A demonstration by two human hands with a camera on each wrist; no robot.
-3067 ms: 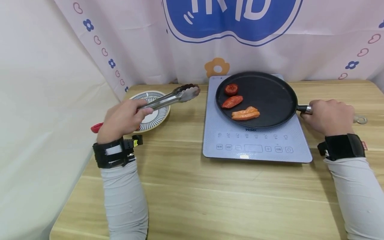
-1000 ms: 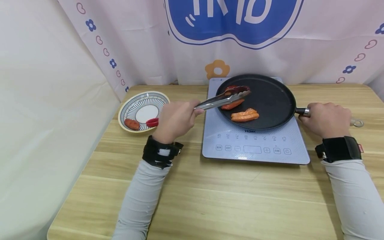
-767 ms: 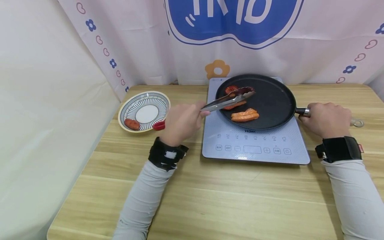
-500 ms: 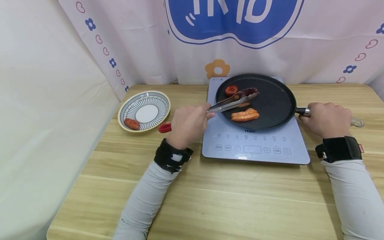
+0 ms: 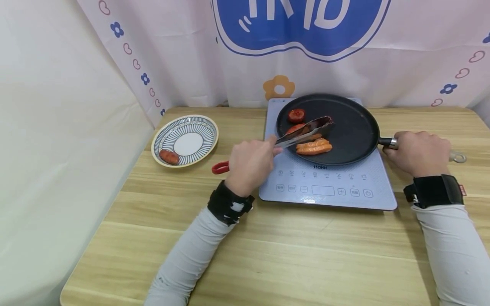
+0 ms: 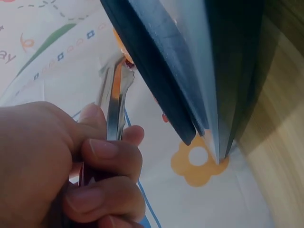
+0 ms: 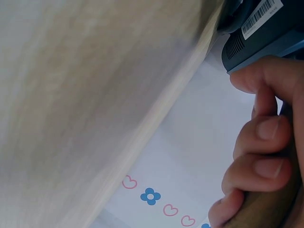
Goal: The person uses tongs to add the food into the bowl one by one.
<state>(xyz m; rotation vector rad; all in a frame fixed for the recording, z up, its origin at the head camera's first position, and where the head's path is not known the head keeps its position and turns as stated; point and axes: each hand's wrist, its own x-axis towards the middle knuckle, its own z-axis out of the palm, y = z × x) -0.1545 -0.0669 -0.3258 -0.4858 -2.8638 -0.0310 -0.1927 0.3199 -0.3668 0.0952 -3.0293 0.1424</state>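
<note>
My left hand grips metal tongs with a red end loop, fingers curled round them in the left wrist view. The tongs' tips are over the black pan, across a reddish sausage-like piece that they partly hide; whether they pinch it, I cannot tell. Behind it sits a red tomato half. An orange, salmon-like piece lies in front of the tongs. My right hand holds the pan's handle, and its curled fingers show in the right wrist view.
Under the pan is a flat induction cooker with touch buttons. A striped plate stands at the left, bearing a reddish-brown sausage piece. A printed curtain hangs behind the wooden table.
The left hand has carried the tongs from the plate rightward to the pan, then slightly further right and toward the person. A sausage piece on the plate has come into view. The right hand keeps its hold.
</note>
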